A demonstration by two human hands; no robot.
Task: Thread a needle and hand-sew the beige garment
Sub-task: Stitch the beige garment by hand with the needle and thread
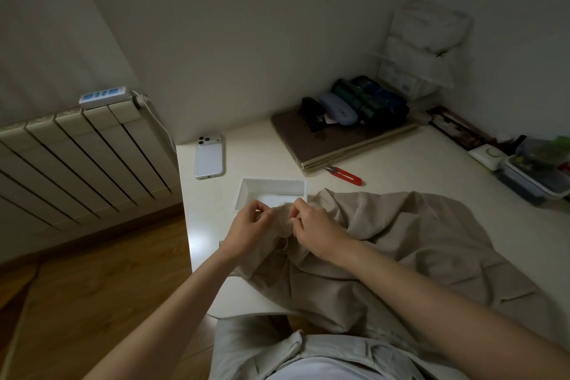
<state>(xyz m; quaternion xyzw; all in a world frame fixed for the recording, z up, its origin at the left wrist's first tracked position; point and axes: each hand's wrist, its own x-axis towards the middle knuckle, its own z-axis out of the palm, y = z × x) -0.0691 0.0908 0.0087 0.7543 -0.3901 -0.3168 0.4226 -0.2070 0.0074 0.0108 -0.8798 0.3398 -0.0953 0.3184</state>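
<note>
Left hand [249, 225] and right hand [314, 230] meet above the white counter [401, 160], fingers curled, each pinching a bunched edge of the beige garment [416, 244], which spreads rightward from the right hand. Pale thread [285, 242] hangs between them. Just beyond lies a white tray [271, 187], farther off a phone [208, 157] and red snips [347, 175]. A radiator [77, 157] stands left of the left hand.

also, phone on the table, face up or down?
Face down. The phone lies flat on the table, its back and camera lenses showing.
</note>
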